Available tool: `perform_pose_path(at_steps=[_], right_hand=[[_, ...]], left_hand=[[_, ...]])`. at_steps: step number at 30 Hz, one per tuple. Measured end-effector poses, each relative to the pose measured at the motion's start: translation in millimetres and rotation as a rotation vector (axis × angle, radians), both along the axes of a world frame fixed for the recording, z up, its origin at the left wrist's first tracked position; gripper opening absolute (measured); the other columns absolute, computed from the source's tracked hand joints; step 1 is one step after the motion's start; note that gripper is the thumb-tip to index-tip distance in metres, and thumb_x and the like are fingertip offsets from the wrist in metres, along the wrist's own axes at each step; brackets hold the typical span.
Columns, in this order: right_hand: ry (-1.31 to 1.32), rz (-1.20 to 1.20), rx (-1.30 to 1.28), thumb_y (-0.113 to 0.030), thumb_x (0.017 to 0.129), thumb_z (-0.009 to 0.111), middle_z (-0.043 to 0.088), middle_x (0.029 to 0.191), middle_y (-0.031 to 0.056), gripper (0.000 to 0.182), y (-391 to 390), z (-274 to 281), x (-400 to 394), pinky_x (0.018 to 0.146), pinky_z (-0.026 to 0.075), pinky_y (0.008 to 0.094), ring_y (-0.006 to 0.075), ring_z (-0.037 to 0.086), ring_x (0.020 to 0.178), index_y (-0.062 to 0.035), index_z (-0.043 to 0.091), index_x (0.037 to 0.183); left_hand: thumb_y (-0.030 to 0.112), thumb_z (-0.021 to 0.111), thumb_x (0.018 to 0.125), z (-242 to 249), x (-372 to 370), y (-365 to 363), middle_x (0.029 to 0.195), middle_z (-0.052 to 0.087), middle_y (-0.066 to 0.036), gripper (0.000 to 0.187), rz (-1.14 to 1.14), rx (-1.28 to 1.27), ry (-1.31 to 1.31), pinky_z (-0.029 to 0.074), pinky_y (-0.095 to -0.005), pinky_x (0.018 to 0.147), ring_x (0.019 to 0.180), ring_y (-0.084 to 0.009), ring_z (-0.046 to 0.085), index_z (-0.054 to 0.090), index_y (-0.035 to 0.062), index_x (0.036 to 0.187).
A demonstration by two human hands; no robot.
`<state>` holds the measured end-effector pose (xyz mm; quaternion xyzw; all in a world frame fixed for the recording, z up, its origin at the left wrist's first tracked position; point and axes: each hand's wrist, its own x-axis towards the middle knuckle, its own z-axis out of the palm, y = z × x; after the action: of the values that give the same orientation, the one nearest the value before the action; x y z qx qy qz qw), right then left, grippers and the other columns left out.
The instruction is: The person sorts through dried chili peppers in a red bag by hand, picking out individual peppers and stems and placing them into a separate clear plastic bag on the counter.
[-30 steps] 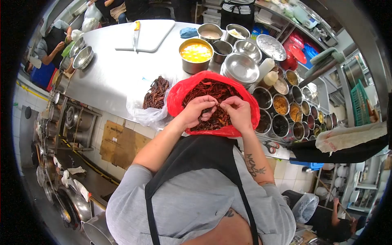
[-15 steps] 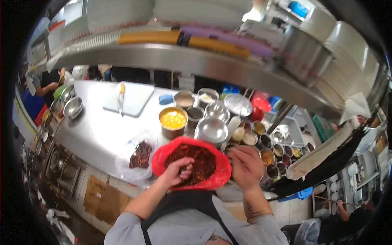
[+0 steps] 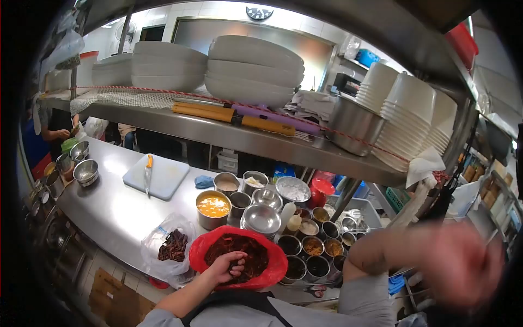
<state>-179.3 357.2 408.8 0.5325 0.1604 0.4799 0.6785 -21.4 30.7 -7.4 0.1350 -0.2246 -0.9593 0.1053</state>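
Note:
My left hand (image 3: 227,267) rests over an open red plastic bag (image 3: 277,268), its fingers curled closed. Anything inside the fingers is hidden. Dark red dried pieces that look like chillies (image 3: 253,253) fill the bag, which lies at the counter's front edge. Beside it on the left, a clear plastic bag (image 3: 154,252) holds more of the same dark red pieces (image 3: 173,245). My right hand (image 3: 463,264) is raised out to the far right, away from the bag. Motion smears its fingers, and whether it holds anything does not show.
A knife (image 3: 148,173) lies on a white cutting board (image 3: 170,182). Behind the red bag are a pot of yellow liquid (image 3: 213,207), metal bowls (image 3: 261,219) and several seasoning tins (image 3: 313,246). A steel shelf (image 3: 239,129) with stacked bowls crosses above. Another person's hand (image 3: 62,133) appears far left.
My right hand has swung from beside the red bag out to the far right. My left hand stays over the bag. The view has tilted up, showing more of the shelf.

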Motion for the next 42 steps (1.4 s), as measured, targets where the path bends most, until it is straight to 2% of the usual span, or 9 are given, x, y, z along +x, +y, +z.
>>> perform_pose_path(at_steps=[5, 12, 17, 20, 23, 26, 30, 33, 42], right_hand=[[-0.909, -0.834, 0.128, -0.027, 0.102, 0.048, 0.066, 0.100, 0.0174, 0.036, -125.8, 30.0, 0.2, 0.086, 0.053, 0.0409, 0.0314, 0.065, 0.090, 0.0047, 0.063, 0.108], [-0.159, 0.138, 0.307, -0.028, 0.096, 0.049, 0.059, 0.092, 0.0033, 0.025, -83.0, -73.2, 8.9, 0.064, 0.046, 0.0333, 0.0205, 0.047, 0.072, -0.0068, 0.061, 0.092], [-0.637, -0.011, 1.705, 0.005, 0.083, 0.059, 0.066, 0.080, 0.0133, 0.015, -179.0, -233.1, 7.8, 0.060, 0.052, 0.0355, 0.0259, 0.064, 0.067, -0.0007, 0.069, 0.092], [-0.833, -0.340, 2.258, -0.009, 0.087, 0.061, 0.069, 0.097, 0.0185, 0.023, -257.4, -395.4, -17.7, 0.085, 0.053, 0.0406, 0.0355, 0.067, 0.091, -0.0029, 0.069, 0.108], [-0.764, -0.980, 2.194, -0.021, 0.084, 0.067, 0.065, 0.108, 0.0178, 0.039, -248.5, -451.5, 1.5, 0.094, 0.048, 0.0475, 0.0357, 0.061, 0.108, -0.0083, 0.064, 0.121], [-0.650, -0.985, 2.406, -0.026, 0.084, 0.069, 0.066, 0.108, 0.0152, 0.036, -254.0, -427.9, -3.3, 0.093, 0.048, 0.0492, 0.0348, 0.061, 0.108, -0.0126, 0.068, 0.117], [-0.691, -0.809, 2.428, -0.027, 0.088, 0.067, 0.066, 0.109, 0.0127, 0.022, -253.1, -411.0, -13.5, 0.091, 0.049, 0.0474, 0.0366, 0.061, 0.106, -0.0168, 0.076, 0.104], [-0.806, -0.572, 2.289, -0.030, 0.088, 0.066, 0.064, 0.106, 0.0158, 0.023, -250.0, -418.3, -14.8, 0.091, 0.049, 0.0490, 0.0362, 0.061, 0.104, -0.0136, 0.076, 0.101], [-1.037, 0.058, 2.248, -0.007, 0.083, 0.072, 0.068, 0.082, 0.0102, 0.008, -258.0, -424.6, -11.6, 0.069, 0.053, 0.0320, 0.0205, 0.067, 0.075, -0.0018, 0.073, 0.089]], left_hand=[[0.016, 0.057, 0.098, 3.2, 6.4, -0.8, 0.080, 0.051, -0.002, 0.014, 0.047, -0.037, -0.019, 0.032, -0.0208, 0.046, 0.058, -0.0096, 0.042, 0.058, 0.0094, 0.110], [0.018, 0.060, 0.098, -4.6, 5.5, -4.1, 0.078, 0.051, 0.001, 0.005, 0.161, 0.001, -0.124, 0.036, -0.0208, 0.048, 0.060, -0.0095, 0.045, 0.056, 0.0159, 0.099], [0.019, 0.065, 0.097, -15.3, 5.4, -13.1, 0.076, 0.050, 0.002, 0.015, 0.281, -0.043, -0.224, 0.032, -0.0221, 0.046, 0.057, -0.0088, 0.045, 0.052, 0.0160, 0.090], [0.022, 0.067, 0.096, -28.3, 10.0, -16.9, 0.072, 0.049, 0.002, 0.022, 0.316, -0.145, -0.299, 0.028, -0.0233, 0.043, 0.052, -0.0083, 0.042, 0.049, 0.0159, 0.085], [0.026, 0.068, 0.096, -22.0, 5.5, -13.8, 0.067, 0.046, 0.003, 0.026, 0.346, -0.328, -0.389, 0.026, -0.0237, 0.040, 0.046, -0.0080, 0.038, 0.049, 0.0155, 0.083], [0.024, 0.068, 0.096, -17.8, 1.9, -14.0, 0.069, 0.049, 0.003, 0.019, 0.335, -0.353, -0.325, 0.029, -0.0226, 0.041, 0.049, -0.0069, 0.042, 0.055, 0.0136, 0.088], [0.020, 0.069, 0.095, 1.7, -1.4, -12.0, 0.076, 0.058, 0.001, 0.017, 0.349, -0.691, -0.440, 0.040, -0.0247, 0.048, 0.059, -0.0075, 0.050, 0.064, 0.0063, 0.104], [0.020, 0.069, 0.094, -16.6, -5.9, -16.8, 0.083, 0.064, -0.002, 0.021, 0.513, -1.340, -0.381, 0.049, -0.0272, 0.062, 0.069, -0.0103, 0.057, 0.067, 0.0037, 0.107], [0.015, 0.067, 0.094, -1.2, 4.3, -8.9, 0.103, 0.072, -0.009, 0.022, 0.371, -1.294, -0.427, 0.051, -0.0322, 0.090, 0.098, -0.0156, 0.065, 0.069, 0.0007, 0.110]])
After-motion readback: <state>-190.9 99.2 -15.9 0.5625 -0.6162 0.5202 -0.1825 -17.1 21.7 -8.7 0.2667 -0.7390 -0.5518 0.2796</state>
